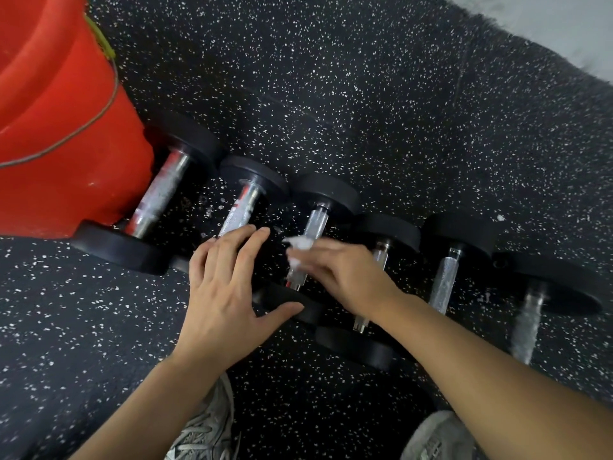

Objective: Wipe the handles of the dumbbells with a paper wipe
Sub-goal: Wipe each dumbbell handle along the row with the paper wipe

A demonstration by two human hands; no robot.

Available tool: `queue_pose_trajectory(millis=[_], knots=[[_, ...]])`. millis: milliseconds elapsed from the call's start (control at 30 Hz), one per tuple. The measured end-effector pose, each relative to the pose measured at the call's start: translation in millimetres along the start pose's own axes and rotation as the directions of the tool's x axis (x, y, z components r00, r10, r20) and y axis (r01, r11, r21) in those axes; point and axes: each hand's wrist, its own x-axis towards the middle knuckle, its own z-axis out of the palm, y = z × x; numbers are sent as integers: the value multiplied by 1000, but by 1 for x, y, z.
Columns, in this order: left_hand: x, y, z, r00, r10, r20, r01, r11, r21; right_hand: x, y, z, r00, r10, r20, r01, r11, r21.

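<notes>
Several black dumbbells with knurled chrome handles lie side by side on the speckled rubber floor (365,94). My right hand (345,277) is shut on a crumpled white paper wipe (298,247), pressed on the chrome handle of the third dumbbell (315,224) from the left. My left hand (225,290) rests flat with fingers spread over the near end of the second dumbbell (242,210), its thumb touching the third dumbbell's near weight (298,307). Further dumbbell handles (444,283) lie to the right; the far-right one (527,323) is blurred.
A large orange bucket (59,121) with a wire handle stands at the left, touching the first dumbbell (159,194). My grey shoes (205,429) are at the bottom. A pale floor strip (564,24) borders the mat at the top right.
</notes>
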Motion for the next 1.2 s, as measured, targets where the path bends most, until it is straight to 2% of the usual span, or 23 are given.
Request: queue_pose_trajectory(millis=[67, 133, 200, 267, 400, 433, 467, 567, 633, 733, 900, 1000, 1100, 1200], knots=[[0, 0, 0, 1000, -1, -5, 1, 1000, -1, 10, 2, -3, 977, 78, -199, -78, 997, 6], [0, 1, -1, 1000, 2, -7, -2, 1000, -1, 20, 3, 0, 959, 148, -242, -170, 983, -71], [0, 1, -1, 1000, 1, -4, -1, 1000, -3, 20, 1, 4, 969, 172, -178, -198, 971, -137], [0, 2, -1, 1000, 1, -2, -1, 1000, -1, 12, -1, 5, 984, 136, -111, -151, 977, -148], [-1, 8, 2, 999, 35, -12, -35, 999, -9, -7, -9, 8, 994, 53, 92, -47, 997, -57], [-2, 11, 3, 998, 51, -22, -51, 999, -19, -11, -10, 8, 994, 36, 105, -33, 999, -27], [-3, 16, 5, 997, 67, -32, -68, 997, -30, -15, -11, 6, 996, 25, 80, -27, 999, 18], [-6, 31, 9, 994, 101, -31, -103, 993, -59, -27, -8, -14, 991, 72, -115, -56, 989, 138], [-7, 39, 14, 992, 123, -4, -123, 990, -66, -39, 4, -31, 964, 132, -229, -104, 986, 131], [-8, 50, 23, 987, 152, 45, -149, 986, -78, -58, 25, -50, 942, 194, -273, -177, 980, 87], [-11, 63, 34, 975, 187, 120, -182, 982, -50, -76, 52, -46, 946, 236, -221, -266, 957, -118], [-12, 66, 38, 971, 190, 143, -192, 981, -1, -78, 54, -34, 948, 262, -179, -292, 941, -169], [-12, 67, 39, 974, 162, 155, -169, 985, 27, -89, 47, -26, 981, 174, -87, -187, 967, -173], [-11, 69, 39, 975, 157, 155, -164, 986, 35, -100, 37, -26, 986, 101, 129, -75, 978, -194]])
